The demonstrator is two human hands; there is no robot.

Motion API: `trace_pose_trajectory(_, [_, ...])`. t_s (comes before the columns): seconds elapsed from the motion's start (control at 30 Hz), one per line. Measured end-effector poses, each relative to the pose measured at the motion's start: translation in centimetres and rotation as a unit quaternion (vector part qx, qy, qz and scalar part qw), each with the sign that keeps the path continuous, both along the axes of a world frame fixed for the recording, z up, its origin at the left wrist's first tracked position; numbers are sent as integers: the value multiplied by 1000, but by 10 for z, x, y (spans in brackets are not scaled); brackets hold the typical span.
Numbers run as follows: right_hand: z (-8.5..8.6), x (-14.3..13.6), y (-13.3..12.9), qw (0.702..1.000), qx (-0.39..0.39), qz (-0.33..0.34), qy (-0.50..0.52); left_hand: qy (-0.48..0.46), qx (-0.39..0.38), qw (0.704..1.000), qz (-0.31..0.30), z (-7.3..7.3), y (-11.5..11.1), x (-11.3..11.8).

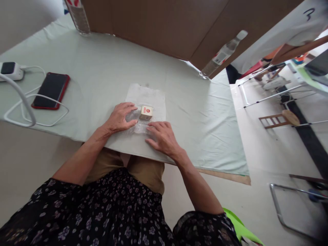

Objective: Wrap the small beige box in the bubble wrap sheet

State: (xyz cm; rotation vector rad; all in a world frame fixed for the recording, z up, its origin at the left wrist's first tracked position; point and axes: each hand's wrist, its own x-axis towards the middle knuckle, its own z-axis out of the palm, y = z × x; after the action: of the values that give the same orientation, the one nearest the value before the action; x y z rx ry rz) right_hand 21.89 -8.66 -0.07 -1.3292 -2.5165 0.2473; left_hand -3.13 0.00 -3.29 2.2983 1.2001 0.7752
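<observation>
A small cream box with a red mark lies on a sheet of clear bubble wrap spread over the table. To the left of the box is my left hand, fingers apart, resting over the wrap's left edge with nothing in its grasp. My right hand sits to the right and nearer to me, its fingers loosely curved and apart over the wrap's near right part. Neither hand appears to touch the box.
A phone in a red case, a white cable and a white power strip lie at the left. Plastic bottles stand against a cardboard panel at the back. At the far right are a person's arm and a wooden stool.
</observation>
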Motion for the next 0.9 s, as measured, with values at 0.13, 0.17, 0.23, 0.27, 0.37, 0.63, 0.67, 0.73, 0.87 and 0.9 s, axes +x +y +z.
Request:
trace_pose_trajectory(0.13, [-12, -15, -3, 999, 19, -33, -32, -23, -10, 1000, 6, 10, -5, -1])
trace_pose_trajectory(0.17, [-13, -17, -1, 998, 28, -42, -24, -28, -15, 999, 7, 13, -7, -2])
trace_pose_trajectory(0.23, [-10, -18, 4, 997, 43, -58, 2, -26, -19, 999, 3, 22, -12, -6])
trace_pose_trajectory(0.27, [-7, -18, 7, 996, 50, -68, 18, -15, -19, 1000, -4, 27, -15, -7])
trace_pose_trajectory(0.37, [3, -13, 19, 991, 54, -101, 62, 38, -1, 999, -22, 38, -17, -2])
trace_pose_trajectory(0.63, [2, -2, 71, 970, -34, -127, 203, -33, -90, 995, 17, 40, 11, 36])
trace_pose_trajectory(0.67, [-1, -2, 75, 965, -48, -127, 225, -61, -111, 992, 26, 39, 13, 38])
trace_pose_trajectory(0.73, [-6, -3, 79, 951, -80, -132, 267, -107, -137, 984, 40, 36, 15, 41])
trace_pose_trajectory(0.87, [-16, -7, 80, 923, -116, -151, 333, -167, -162, 971, 59, 31, 13, 43])
trace_pose_trajectory(0.9, [-18, -8, 80, 919, -114, -156, 343, -176, -163, 969, 61, 30, 13, 44])
